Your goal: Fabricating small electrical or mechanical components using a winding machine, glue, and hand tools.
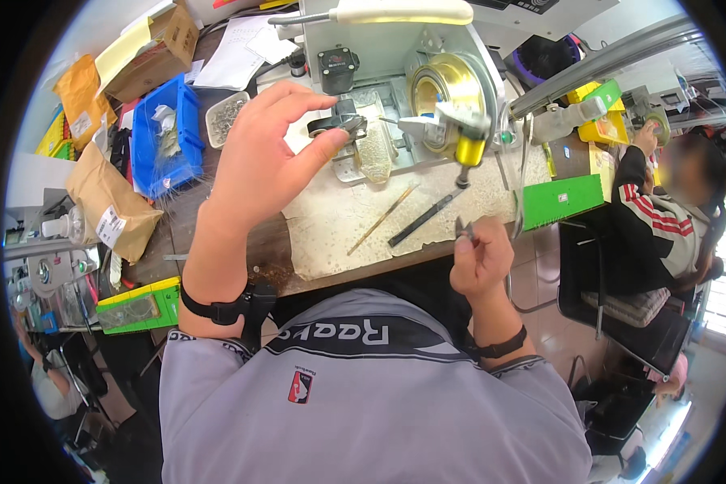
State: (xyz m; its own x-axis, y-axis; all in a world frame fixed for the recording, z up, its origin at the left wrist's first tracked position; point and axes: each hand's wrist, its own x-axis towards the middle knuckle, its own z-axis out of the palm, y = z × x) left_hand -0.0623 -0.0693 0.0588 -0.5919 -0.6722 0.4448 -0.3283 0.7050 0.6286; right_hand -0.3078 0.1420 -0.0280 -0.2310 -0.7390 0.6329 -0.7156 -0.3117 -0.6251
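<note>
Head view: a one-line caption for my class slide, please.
Left hand at a black part of a machine, right hand holding a small dark item, a brown stick between them.

At 10 o'clock, a blue bin (189,137) contains crumpled white material (166,123); a cardboard box (165,50) is located beyond it. A brown paper bag (109,196) is located at 9 o'clock, and loose white papers (227,55) lie at 11 o'clock. At 3 o'clock, a person (657,219) sits on a black chair (621,327); a yellow bin (608,131) occupies 2 o'clock.
</note>
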